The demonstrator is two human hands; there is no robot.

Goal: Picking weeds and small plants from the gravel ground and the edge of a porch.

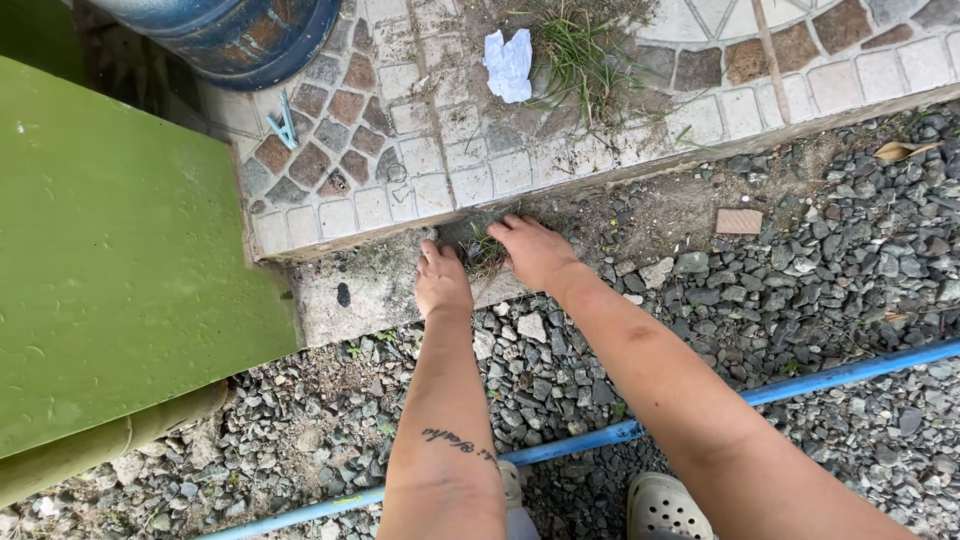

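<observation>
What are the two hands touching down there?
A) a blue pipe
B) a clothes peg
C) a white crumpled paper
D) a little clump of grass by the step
D: the left hand and right hand sit on either side of the small grass clump at the step's edge.

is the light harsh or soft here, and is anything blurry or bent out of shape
Head view: soft, even daylight, no hard shadows or glare on the paving; left hand, right hand and the grass tuft between them look sharp; the blue pipe bows slightly, suggesting wide-angle distortion towards the edges.
</observation>
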